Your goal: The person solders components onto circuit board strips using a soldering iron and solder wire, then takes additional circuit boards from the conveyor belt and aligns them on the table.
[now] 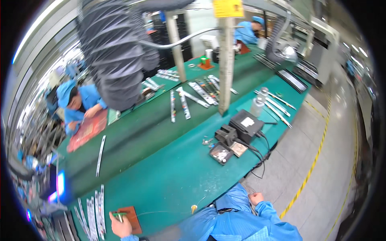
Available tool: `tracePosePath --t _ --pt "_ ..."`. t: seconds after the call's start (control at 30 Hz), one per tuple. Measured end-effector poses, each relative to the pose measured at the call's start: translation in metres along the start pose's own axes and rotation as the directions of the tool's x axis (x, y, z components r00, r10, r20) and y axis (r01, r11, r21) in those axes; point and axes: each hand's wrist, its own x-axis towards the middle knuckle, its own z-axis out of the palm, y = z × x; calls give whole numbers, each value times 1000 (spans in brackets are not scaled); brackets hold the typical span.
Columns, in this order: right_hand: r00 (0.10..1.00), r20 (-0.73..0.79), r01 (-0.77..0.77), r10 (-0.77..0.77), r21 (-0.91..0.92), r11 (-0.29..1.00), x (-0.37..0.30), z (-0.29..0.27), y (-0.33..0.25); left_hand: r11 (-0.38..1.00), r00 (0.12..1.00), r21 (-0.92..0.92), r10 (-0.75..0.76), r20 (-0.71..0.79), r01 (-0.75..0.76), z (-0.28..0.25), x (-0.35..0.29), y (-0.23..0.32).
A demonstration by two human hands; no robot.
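My left hand point(121, 227) is at the near left of the green bench, its fingers closed around a green wire spool point(119, 215). An orange-brown stand point(132, 220) is directly beside that hand. A thin wire trails right across the bench from there toward a small yellow piece point(194, 208) at the front edge. Low at my right side, off the bench and beside my leg, my right hand point(256, 198) is curled closed. What it holds, if anything, is hidden. Several narrow white strip boards point(95, 215) lie just left of my left hand.
A black soldering station point(246, 123), a small dark tray point(221, 153) and a clear bottle point(258, 103) stand on the right of the bench. A post point(226, 68) rises mid-bench. A large grey duct point(110, 52) hangs at upper left. A co-worker point(78, 102) sits across the belt.
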Motion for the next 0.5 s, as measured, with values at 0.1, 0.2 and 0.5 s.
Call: tracePosePath --t 0.1,0.2,0.5 --pt "984 1 -177 177 -14 984 20 16 42 990 989 122 -82 127 67 -50 -17 48" --pt "949 88 -282 302 -189 941 19 29 70 991 991 -35 130 29 -129 -47 -15 19" --pt "940 195 -245 281 -188 951 16 41 61 986 984 155 -90 151 67 -24 -2 2"
